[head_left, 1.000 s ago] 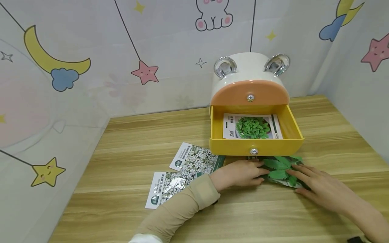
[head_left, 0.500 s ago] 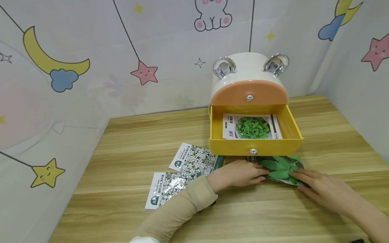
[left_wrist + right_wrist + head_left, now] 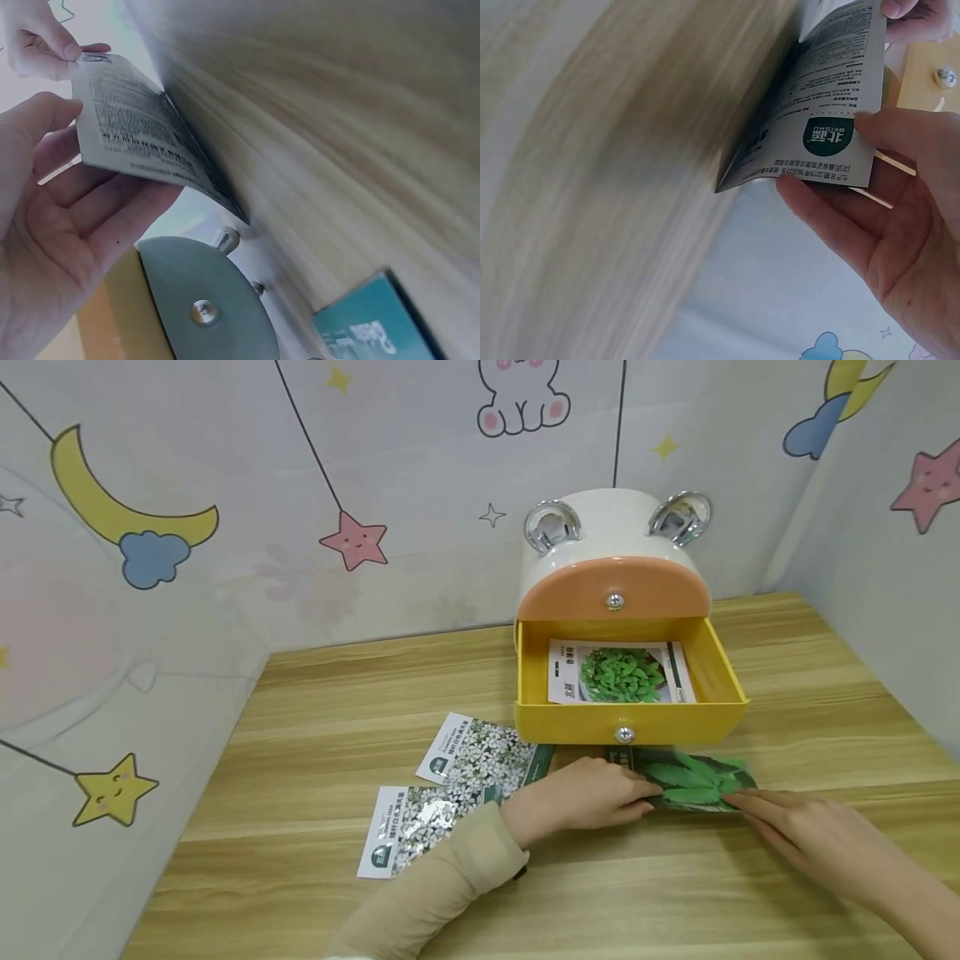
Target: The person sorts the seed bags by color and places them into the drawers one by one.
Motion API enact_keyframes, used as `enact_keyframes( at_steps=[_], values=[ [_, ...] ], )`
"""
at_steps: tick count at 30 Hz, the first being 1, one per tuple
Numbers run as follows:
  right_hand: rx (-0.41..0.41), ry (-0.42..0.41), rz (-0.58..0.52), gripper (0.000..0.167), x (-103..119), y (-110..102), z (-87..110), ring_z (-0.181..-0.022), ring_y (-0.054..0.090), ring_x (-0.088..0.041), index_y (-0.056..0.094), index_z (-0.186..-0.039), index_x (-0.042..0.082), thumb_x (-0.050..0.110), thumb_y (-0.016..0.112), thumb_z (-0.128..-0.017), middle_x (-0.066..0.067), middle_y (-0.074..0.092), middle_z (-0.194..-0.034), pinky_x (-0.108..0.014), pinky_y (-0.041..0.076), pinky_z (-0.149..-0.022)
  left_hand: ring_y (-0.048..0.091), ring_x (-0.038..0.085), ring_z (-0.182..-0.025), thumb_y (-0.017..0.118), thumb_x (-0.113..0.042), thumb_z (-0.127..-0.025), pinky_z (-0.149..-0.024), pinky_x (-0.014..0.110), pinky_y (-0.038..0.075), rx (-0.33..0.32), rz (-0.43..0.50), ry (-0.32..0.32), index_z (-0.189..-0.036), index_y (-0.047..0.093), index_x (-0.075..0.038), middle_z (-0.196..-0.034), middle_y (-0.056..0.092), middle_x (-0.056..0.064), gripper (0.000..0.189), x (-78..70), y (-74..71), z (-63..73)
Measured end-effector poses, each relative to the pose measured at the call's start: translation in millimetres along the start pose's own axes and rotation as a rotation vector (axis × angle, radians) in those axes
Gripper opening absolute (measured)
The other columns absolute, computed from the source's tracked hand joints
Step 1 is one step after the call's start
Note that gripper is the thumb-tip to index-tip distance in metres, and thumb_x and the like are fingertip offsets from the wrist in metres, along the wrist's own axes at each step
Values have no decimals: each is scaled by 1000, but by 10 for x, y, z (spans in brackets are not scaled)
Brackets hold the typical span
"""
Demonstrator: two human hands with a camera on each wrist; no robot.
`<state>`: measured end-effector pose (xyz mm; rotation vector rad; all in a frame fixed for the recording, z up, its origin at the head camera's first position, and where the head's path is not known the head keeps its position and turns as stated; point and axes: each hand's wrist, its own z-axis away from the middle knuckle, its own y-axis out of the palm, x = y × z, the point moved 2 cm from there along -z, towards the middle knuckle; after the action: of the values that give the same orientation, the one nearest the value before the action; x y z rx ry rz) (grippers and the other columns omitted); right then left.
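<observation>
A seed packet with green serrated leaves on its front point(image 3: 686, 781) lies just before the yellow drawer, its near edge lifted off the table. My left hand point(image 3: 588, 797) pinches its left end, and my right hand point(image 3: 817, 839) pinches the right end. The left wrist view shows the packet's printed back point(image 3: 142, 120), with the thumb on it and the other fingers on the opposite face. In the right wrist view, a round green logo point(image 3: 829, 136) shows beside the right thumb. The packet's far edge touches or nearly touches the table.
The yellow drawer point(image 3: 558, 724) of a white animal-shaped cabinet point(image 3: 615, 527) is pulled out and holds a leafy seed packet point(image 3: 622, 675). Two white-flower seed packets lie left, one farther back point(image 3: 487, 756), the other point(image 3: 423, 818) partly under the left sleeve point(image 3: 450, 877). Printed walls point(image 3: 420, 468) enclose the wooden table point(image 3: 337, 693).
The leaf packet's near edge has risen and the packet now tilts. The right hand's fingers have moved from lying across its right part to pinching its right edge. The left hand has barely moved.
</observation>
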<state>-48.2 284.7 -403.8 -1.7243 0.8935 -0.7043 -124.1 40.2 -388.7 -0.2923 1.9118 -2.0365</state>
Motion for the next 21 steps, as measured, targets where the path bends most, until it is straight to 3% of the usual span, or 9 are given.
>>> enact_keyframes(
  at_steps=[7,14,17,19,21],
  values=[
    [-27,22,24,26,53,-84,-31,-72,71,-23,72,-108,15,15,72,-82,-5,75,-94,-38,55,-54,69,4,-96,49,-27,-99,-61,15,54,-67,-110,-33,-133,58,-20,-125,66,-8,36,-83,-58,63],
    [-24,40,30,27,94,-145,-45,-62,66,-15,70,-108,12,10,72,-82,-5,75,-91,-28,49,-46,69,5,-99,54,-21,-97,-60,17,55,-108,-171,-63,-134,57,-21,-125,67,-8,37,-150,-87,119],
    [-3,42,35,31,105,-166,-30,-58,58,-6,69,-110,12,8,72,-79,-4,75,-92,-21,40,-44,68,5,-100,56,-17,-95,-60,17,56,-122,-176,-71,-133,58,-21,-124,67,-7,38,-173,-105,148],
    [-12,36,36,24,112,-186,-20,-57,56,-3,70,-108,12,12,69,-84,-3,75,-91,-19,37,-43,68,5,-99,59,-16,-93,-61,16,55,-127,-174,-74,-133,57,-20,-123,68,-7,41,-188,-121,163],
    [-32,30,34,21,116,-212,-16,-55,47,2,70,-107,12,24,56,-96,-3,75,-88,-17,32,-42,68,4,-97,62,-15,-91,-60,16,54,-136,-173,-78,-133,58,-20,-120,68,-7,42,-203,-143,176]
  ],
)
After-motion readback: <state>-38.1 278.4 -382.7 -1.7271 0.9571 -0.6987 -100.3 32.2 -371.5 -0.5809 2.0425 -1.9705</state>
